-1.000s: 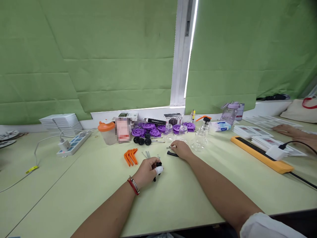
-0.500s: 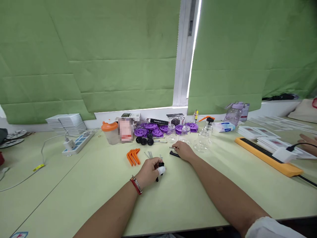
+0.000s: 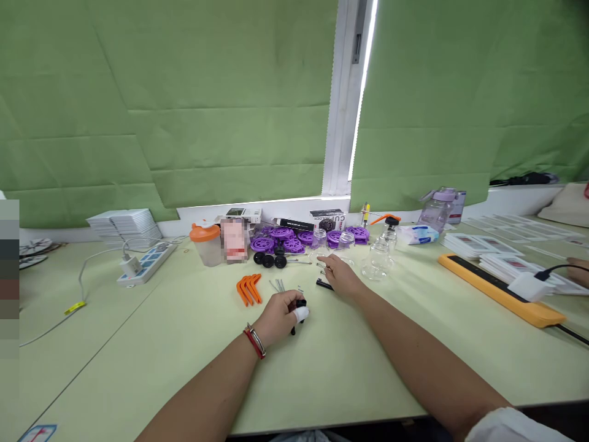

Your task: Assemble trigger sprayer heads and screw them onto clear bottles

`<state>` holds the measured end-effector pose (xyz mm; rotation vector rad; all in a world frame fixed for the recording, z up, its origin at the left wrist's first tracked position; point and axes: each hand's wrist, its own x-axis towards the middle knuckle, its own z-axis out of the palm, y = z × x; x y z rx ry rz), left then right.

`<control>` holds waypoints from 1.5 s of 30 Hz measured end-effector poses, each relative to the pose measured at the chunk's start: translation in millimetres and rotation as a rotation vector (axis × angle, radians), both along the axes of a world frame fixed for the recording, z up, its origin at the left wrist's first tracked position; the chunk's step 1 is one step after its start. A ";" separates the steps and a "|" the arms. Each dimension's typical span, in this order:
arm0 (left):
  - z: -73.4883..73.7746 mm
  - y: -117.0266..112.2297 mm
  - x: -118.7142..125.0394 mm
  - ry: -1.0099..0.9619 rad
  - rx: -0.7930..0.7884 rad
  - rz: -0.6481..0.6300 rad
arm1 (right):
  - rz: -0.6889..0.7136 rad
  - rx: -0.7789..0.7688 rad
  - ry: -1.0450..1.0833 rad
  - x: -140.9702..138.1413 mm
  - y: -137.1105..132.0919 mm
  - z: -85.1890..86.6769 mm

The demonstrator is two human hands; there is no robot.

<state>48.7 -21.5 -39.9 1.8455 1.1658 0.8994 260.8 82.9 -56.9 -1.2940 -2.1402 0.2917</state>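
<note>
My left hand [image 3: 281,314] is closed around a small black plastic part [image 3: 300,303], whose black ends poke out below the fingers; a white wrap covers the thumb. Farther right, my right hand [image 3: 343,274] reaches over the table with its index finger stretched out and nothing visible in it. Small springs [image 3: 321,264] lie under and beside that finger. A black bar-shaped piece [image 3: 324,284] rests just in front of the same hand. Several thin metal rods [image 3: 278,285] lie beyond my left hand, and bent orange pieces [image 3: 249,289] sit to their left.
Black round knobs [image 3: 267,260], purple wheel-like parts [image 3: 283,236] and clear glass pieces [image 3: 378,261] stand toward the back. An orange-lidded cup [image 3: 205,242] is at back left. A yellow power strip [image 3: 499,288] lies right, a white one [image 3: 146,265] left. Another person's hand [image 3: 578,271] shows at the right edge.
My right hand has lifted slightly and its index finger has straightened, uncovering more of the springs. My left hand keeps its hold on the black part, almost unmoved.
</note>
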 end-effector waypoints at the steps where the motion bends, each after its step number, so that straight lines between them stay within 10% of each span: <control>1: 0.6 -0.1 0.5 0.000 0.001 0.001 | 0.027 0.002 -0.006 -1.8 -2.5 1.6; 16: -3.3 2.6 1.6 0.000 0.052 -0.015 | 0.535 -0.179 0.157 -36.2 -67.2 38.0; 29: -3.4 3.2 0.1 0.038 0.070 -0.020 | 0.472 -0.321 0.573 -36.8 -61.9 32.6; 45: 0.3 1.5 1.6 -0.021 0.044 -0.045 | 0.515 -0.158 0.385 -35.0 -66.0 36.2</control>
